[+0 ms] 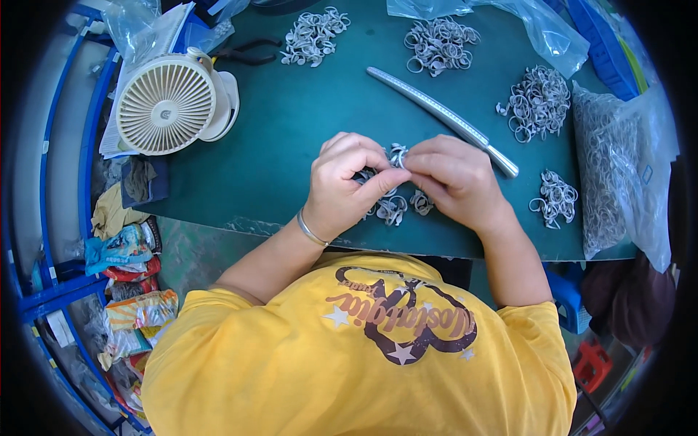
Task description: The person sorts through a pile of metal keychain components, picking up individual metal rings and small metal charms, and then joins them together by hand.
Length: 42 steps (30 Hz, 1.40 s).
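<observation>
Near the table's front edge my left hand and my right hand meet, thumbs and fingers pinched together. Between their fingertips is a small grey metal ring, partly covered by the fingers. Just under and in front of the hands lies a loose group of similar rings, some hidden by my left hand. Beyond my right hand a tapered metal ring mandrel with a marked scale rests slantwise on the green tabletop.
Ring piles lie at the back, back middle, right and near right. A clear bag of rings stands at the right edge. Left are a cream fan and black-handled pliers. Blue shelving borders the left.
</observation>
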Each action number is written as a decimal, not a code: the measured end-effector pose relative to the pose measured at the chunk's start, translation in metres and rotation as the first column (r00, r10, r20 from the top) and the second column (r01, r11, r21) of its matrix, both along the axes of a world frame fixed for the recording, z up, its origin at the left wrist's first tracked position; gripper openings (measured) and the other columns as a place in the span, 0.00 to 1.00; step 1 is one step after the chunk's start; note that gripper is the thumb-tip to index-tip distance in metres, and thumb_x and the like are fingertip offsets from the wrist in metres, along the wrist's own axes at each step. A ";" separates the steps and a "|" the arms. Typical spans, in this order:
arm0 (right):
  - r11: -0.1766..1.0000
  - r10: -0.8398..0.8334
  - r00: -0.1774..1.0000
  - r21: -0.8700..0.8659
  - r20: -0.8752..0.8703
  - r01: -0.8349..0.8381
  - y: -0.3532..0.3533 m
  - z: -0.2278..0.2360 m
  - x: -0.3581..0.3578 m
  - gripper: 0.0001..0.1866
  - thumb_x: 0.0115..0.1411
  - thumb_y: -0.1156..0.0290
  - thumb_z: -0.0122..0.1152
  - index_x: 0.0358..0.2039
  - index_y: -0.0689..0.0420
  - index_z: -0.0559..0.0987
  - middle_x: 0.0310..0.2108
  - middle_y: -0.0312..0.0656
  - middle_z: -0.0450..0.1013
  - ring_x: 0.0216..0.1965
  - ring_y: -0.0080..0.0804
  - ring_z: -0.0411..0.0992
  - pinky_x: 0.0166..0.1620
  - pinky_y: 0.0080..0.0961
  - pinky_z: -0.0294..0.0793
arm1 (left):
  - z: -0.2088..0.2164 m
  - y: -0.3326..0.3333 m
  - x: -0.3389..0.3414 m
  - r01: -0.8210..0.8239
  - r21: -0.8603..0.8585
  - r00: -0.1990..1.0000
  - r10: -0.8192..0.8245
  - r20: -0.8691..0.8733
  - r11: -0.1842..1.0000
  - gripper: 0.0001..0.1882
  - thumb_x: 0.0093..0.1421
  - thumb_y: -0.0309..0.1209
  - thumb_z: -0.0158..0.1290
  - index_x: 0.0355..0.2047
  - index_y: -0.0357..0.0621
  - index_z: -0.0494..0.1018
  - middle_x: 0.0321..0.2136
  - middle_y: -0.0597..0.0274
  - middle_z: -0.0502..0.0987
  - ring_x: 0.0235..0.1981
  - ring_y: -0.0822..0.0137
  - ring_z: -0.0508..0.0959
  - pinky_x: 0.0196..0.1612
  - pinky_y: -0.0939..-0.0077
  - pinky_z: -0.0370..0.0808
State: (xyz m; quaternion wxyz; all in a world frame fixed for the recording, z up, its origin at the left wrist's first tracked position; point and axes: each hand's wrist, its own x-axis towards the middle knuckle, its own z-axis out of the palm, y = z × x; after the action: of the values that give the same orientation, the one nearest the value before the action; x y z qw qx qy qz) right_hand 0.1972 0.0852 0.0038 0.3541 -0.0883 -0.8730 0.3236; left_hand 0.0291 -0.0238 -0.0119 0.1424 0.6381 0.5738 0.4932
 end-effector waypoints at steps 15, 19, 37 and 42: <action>0.851 -0.025 1.000 -0.524 0.014 0.029 -0.003 0.000 0.002 0.08 0.53 0.79 0.65 0.36 0.62 0.80 0.31 0.42 0.77 0.32 0.26 0.76 0.34 0.19 0.75 | 0.003 0.003 0.005 -0.085 0.146 0.989 0.101 -0.106 0.986 0.07 0.47 0.21 0.61 0.29 0.41 0.79 0.29 0.61 0.77 0.30 0.64 0.75 0.36 0.74 0.70; 0.876 -0.003 1.000 -0.482 -0.012 -0.003 0.000 -0.002 0.003 0.07 0.52 0.80 0.65 0.33 0.63 0.81 0.31 0.42 0.77 0.31 0.26 0.75 0.33 0.18 0.74 | 0.004 0.003 0.005 -0.059 0.169 0.984 0.086 -0.157 0.984 0.08 0.46 0.19 0.62 0.30 0.39 0.79 0.29 0.60 0.77 0.30 0.64 0.76 0.34 0.76 0.71; 0.910 0.001 0.998 -0.413 -0.060 -0.026 0.002 -0.004 0.001 0.06 0.50 0.84 0.65 0.29 0.63 0.79 0.30 0.43 0.76 0.30 0.26 0.75 0.32 0.18 0.74 | 0.007 -0.001 0.007 -0.043 0.124 0.999 0.043 -0.001 0.991 0.14 0.46 0.19 0.64 0.34 0.37 0.77 0.31 0.56 0.78 0.32 0.64 0.78 0.35 0.76 0.74; 0.855 -0.014 1.000 -0.519 -0.019 0.002 -0.002 -0.004 0.002 0.05 0.50 0.82 0.65 0.29 0.62 0.80 0.30 0.41 0.77 0.30 0.24 0.74 0.32 0.17 0.73 | 0.002 -0.001 0.005 -0.051 0.135 0.998 0.045 0.049 0.990 0.11 0.47 0.18 0.63 0.32 0.36 0.76 0.31 0.55 0.78 0.33 0.64 0.79 0.35 0.77 0.75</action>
State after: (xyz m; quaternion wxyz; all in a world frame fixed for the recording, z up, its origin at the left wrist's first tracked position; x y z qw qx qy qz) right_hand 0.1990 0.0836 0.0002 0.3282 -0.1805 -0.7493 0.5461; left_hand 0.0344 -0.0245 -0.0099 0.0998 0.6210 0.5504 0.5491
